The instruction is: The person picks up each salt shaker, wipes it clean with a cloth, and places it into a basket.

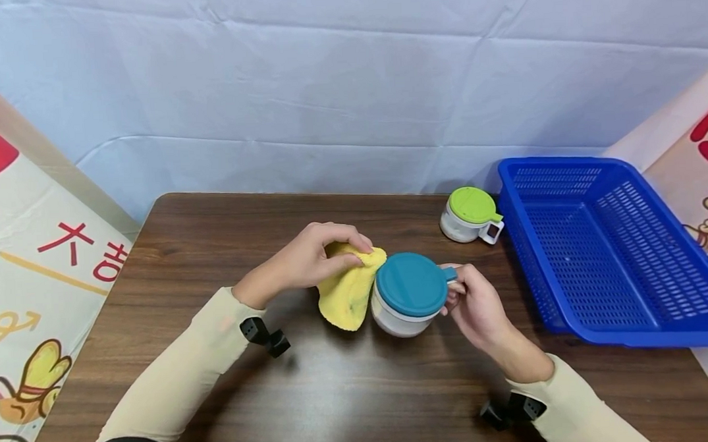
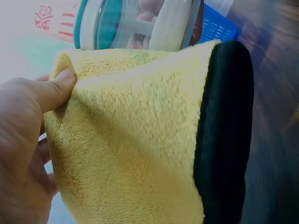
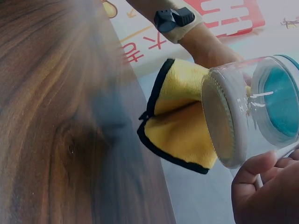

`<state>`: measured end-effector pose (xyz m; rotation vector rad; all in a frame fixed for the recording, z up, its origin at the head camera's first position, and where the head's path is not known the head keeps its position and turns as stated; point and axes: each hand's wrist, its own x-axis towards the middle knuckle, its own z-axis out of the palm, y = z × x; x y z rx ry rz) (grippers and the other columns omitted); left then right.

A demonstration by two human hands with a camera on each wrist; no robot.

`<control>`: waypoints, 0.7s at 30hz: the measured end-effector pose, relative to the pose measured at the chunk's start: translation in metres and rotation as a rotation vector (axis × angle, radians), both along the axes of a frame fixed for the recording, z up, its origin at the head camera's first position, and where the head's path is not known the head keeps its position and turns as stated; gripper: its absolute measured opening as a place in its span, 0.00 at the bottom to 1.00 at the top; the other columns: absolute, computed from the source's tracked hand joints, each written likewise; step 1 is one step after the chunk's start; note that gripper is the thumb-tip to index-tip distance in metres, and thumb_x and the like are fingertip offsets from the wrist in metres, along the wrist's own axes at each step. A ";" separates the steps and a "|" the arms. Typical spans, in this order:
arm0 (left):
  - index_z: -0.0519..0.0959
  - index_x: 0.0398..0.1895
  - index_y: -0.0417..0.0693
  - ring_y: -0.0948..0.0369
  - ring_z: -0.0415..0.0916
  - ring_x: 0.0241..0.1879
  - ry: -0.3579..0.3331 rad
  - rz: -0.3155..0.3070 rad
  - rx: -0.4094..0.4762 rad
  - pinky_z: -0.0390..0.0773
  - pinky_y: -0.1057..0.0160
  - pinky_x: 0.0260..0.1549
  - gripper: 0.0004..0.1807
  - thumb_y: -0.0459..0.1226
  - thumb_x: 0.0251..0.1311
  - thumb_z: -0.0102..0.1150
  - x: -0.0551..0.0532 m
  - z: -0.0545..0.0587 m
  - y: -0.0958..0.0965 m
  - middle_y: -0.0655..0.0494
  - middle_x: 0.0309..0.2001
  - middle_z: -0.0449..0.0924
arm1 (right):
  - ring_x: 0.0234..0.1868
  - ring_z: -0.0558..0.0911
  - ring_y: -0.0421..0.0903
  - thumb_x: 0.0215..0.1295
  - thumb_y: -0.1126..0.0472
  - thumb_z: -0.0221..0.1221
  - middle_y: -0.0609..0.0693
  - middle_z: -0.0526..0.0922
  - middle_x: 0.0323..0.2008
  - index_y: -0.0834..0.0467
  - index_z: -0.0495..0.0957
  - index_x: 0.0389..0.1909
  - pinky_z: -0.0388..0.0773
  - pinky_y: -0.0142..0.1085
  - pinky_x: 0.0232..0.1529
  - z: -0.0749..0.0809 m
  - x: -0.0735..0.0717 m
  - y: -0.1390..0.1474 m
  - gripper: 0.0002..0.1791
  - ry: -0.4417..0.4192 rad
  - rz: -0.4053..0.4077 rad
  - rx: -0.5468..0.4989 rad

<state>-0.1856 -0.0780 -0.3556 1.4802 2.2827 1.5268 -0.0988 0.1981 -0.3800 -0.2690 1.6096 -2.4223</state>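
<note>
Between thumb and fingers, my left hand (image 1: 316,255) pinches a yellow cloth (image 1: 345,297) with a dark hem. The cloth hangs against the near side of a clear jar (image 1: 402,321) with a blue lid (image 1: 412,284). My right hand (image 1: 476,301) grips that jar by its side handle, up off the wooden table. From the right wrist view, the jar's clear wall (image 3: 247,100) and round base show, with the cloth (image 3: 182,133) just behind it. In the left wrist view, the cloth (image 2: 135,140) covers the jar's lower part.
A smaller jar with a green lid (image 1: 472,206) stands at the table's back right. Beside it is a blue perforated basket (image 1: 573,340) along the right side. The brown table (image 1: 314,394) ends at a pale wall covering (image 1: 324,90) behind.
</note>
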 end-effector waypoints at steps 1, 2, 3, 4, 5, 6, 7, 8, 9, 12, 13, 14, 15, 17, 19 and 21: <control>0.85 0.40 0.42 0.58 0.84 0.50 0.003 0.005 0.004 0.80 0.60 0.50 0.07 0.26 0.60 0.69 0.001 0.000 -0.001 0.50 0.46 0.87 | 0.22 0.50 0.49 0.63 0.70 0.29 0.51 0.48 0.21 0.56 0.48 0.18 0.57 0.33 0.22 0.000 0.000 0.000 0.13 -0.004 -0.007 -0.001; 0.85 0.40 0.42 0.58 0.84 0.50 0.005 0.010 0.011 0.80 0.60 0.50 0.07 0.26 0.60 0.69 0.002 0.001 -0.003 0.50 0.45 0.87 | 0.22 0.50 0.49 0.63 0.69 0.29 0.51 0.48 0.21 0.56 0.47 0.19 0.58 0.32 0.22 0.001 -0.001 0.001 0.13 -0.010 -0.015 0.001; 0.85 0.40 0.42 0.58 0.84 0.50 0.004 0.018 0.019 0.80 0.60 0.50 0.07 0.26 0.60 0.69 0.003 0.002 -0.004 0.50 0.45 0.87 | 0.23 0.50 0.49 0.63 0.69 0.29 0.51 0.48 0.21 0.56 0.47 0.19 0.58 0.33 0.22 0.001 -0.001 0.001 0.13 -0.016 -0.023 0.001; 0.84 0.40 0.42 0.58 0.83 0.49 0.001 0.028 0.024 0.80 0.60 0.50 0.07 0.26 0.60 0.69 0.004 0.002 -0.005 0.50 0.45 0.87 | 0.23 0.50 0.49 0.63 0.69 0.29 0.51 0.47 0.21 0.56 0.47 0.19 0.59 0.33 0.23 0.001 -0.001 0.001 0.13 -0.023 -0.031 0.002; 0.84 0.40 0.42 0.58 0.83 0.49 -0.002 0.037 0.032 0.80 0.60 0.49 0.07 0.26 0.60 0.69 0.005 0.003 -0.006 0.50 0.45 0.87 | 0.23 0.50 0.49 0.63 0.69 0.29 0.52 0.47 0.21 0.56 0.47 0.19 0.59 0.32 0.23 0.001 -0.001 0.002 0.13 -0.029 -0.036 0.003; 0.84 0.40 0.42 0.58 0.83 0.49 -0.005 0.047 0.039 0.80 0.60 0.49 0.07 0.26 0.60 0.69 0.005 0.004 -0.006 0.50 0.45 0.87 | 0.23 0.50 0.49 0.63 0.69 0.29 0.52 0.47 0.21 0.56 0.47 0.19 0.59 0.33 0.23 0.001 -0.001 0.002 0.13 -0.033 -0.040 0.003; 0.83 0.40 0.41 0.58 0.83 0.49 -0.007 0.060 0.043 0.79 0.60 0.49 0.07 0.26 0.60 0.68 0.006 0.004 -0.007 0.50 0.45 0.86 | 0.23 0.50 0.49 0.63 0.69 0.29 0.52 0.47 0.21 0.56 0.47 0.19 0.58 0.33 0.23 0.001 -0.001 0.002 0.13 -0.036 -0.041 0.003; 0.83 0.41 0.41 0.58 0.83 0.48 -0.014 0.072 0.046 0.79 0.61 0.48 0.07 0.26 0.61 0.67 0.006 0.005 -0.008 0.49 0.45 0.86 | 0.23 0.50 0.49 0.63 0.69 0.29 0.52 0.47 0.21 0.56 0.46 0.19 0.57 0.34 0.23 0.001 -0.002 0.002 0.13 -0.038 -0.042 0.003; 0.82 0.42 0.41 0.59 0.82 0.47 -0.022 0.086 0.044 0.79 0.61 0.48 0.07 0.26 0.62 0.67 0.006 0.005 -0.009 0.50 0.46 0.85 | 0.23 0.50 0.49 0.63 0.69 0.29 0.52 0.47 0.21 0.56 0.46 0.19 0.56 0.34 0.23 0.000 -0.002 0.002 0.13 -0.037 -0.042 0.003; 0.78 0.45 0.41 0.59 0.79 0.45 -0.033 0.126 0.030 0.78 0.61 0.45 0.08 0.27 0.66 0.63 0.005 0.004 -0.010 0.49 0.48 0.82 | 0.23 0.50 0.49 0.63 0.69 0.29 0.51 0.47 0.21 0.56 0.47 0.19 0.53 0.36 0.23 0.000 -0.002 0.001 0.12 -0.035 -0.040 0.001; 0.76 0.47 0.41 0.59 0.78 0.44 -0.033 0.140 0.023 0.77 0.61 0.44 0.08 0.28 0.67 0.61 0.005 0.004 -0.011 0.48 0.49 0.80 | 0.23 0.50 0.49 0.62 0.69 0.29 0.51 0.47 0.21 0.56 0.47 0.20 0.53 0.36 0.23 0.000 -0.002 0.001 0.12 -0.036 -0.040 0.001; 0.75 0.48 0.40 0.60 0.78 0.42 -0.029 0.152 0.018 0.77 0.61 0.42 0.08 0.28 0.68 0.60 0.005 0.004 -0.011 0.48 0.49 0.79 | 0.23 0.50 0.49 0.62 0.69 0.29 0.51 0.47 0.21 0.56 0.47 0.20 0.54 0.35 0.23 0.000 -0.002 0.001 0.12 -0.038 -0.040 0.001; 0.74 0.49 0.40 0.60 0.77 0.41 -0.018 0.166 0.014 0.77 0.62 0.41 0.09 0.28 0.69 0.59 0.005 0.004 -0.011 0.48 0.49 0.78 | 0.23 0.50 0.49 0.62 0.69 0.29 0.51 0.47 0.21 0.56 0.47 0.20 0.54 0.35 0.23 0.000 -0.002 0.001 0.12 -0.039 -0.039 0.001; 0.72 0.50 0.39 0.60 0.76 0.40 0.009 0.184 0.018 0.76 0.62 0.40 0.10 0.28 0.69 0.58 0.005 0.004 -0.011 0.47 0.49 0.77 | 0.23 0.50 0.49 0.62 0.69 0.29 0.51 0.47 0.21 0.55 0.47 0.19 0.54 0.35 0.23 -0.001 -0.003 0.002 0.12 -0.039 -0.035 0.002; 0.71 0.51 0.38 0.60 0.75 0.38 0.040 0.193 0.032 0.75 0.62 0.39 0.11 0.27 0.69 0.58 0.004 0.004 -0.010 0.45 0.48 0.76 | 0.23 0.50 0.49 0.62 0.69 0.29 0.51 0.47 0.21 0.55 0.47 0.19 0.52 0.36 0.24 -0.001 -0.003 0.002 0.13 -0.040 -0.029 0.000; 0.70 0.51 0.36 0.59 0.75 0.37 0.069 0.192 0.048 0.75 0.62 0.38 0.11 0.25 0.69 0.56 0.004 0.005 -0.008 0.44 0.48 0.75 | 0.24 0.50 0.49 0.62 0.69 0.28 0.51 0.47 0.21 0.55 0.47 0.19 0.50 0.38 0.25 -0.001 -0.004 0.003 0.13 -0.040 -0.022 -0.002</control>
